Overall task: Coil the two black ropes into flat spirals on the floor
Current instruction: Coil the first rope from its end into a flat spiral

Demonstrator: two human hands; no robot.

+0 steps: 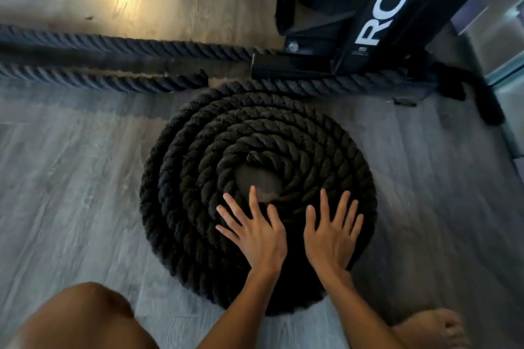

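Observation:
A thick black rope lies wound in a flat spiral (pixel 198 150) on the grey wood floor, with a small bare gap at its centre. My left hand (pixel 255 232) lies flat on the near coils, fingers spread and straight. My right hand (pixel 331 232) rests flat beside it on the coils, fingers also spread. The spiral's outer turn runs off to the right along the rack base. A second black rope (pixel 113 42) stretches straight along the floor at the upper left, and another straight length (pixel 99 79) lies parallel just below it.
A black metal rack post (pixel 397 8) with white lettering stands bolted at the upper right, its base plate (pixel 289 65) touching the ropes. My bare knee (pixel 79 317) is at the lower left and my bare foot (pixel 433 329) at the lower right. A glass panel edges the far right.

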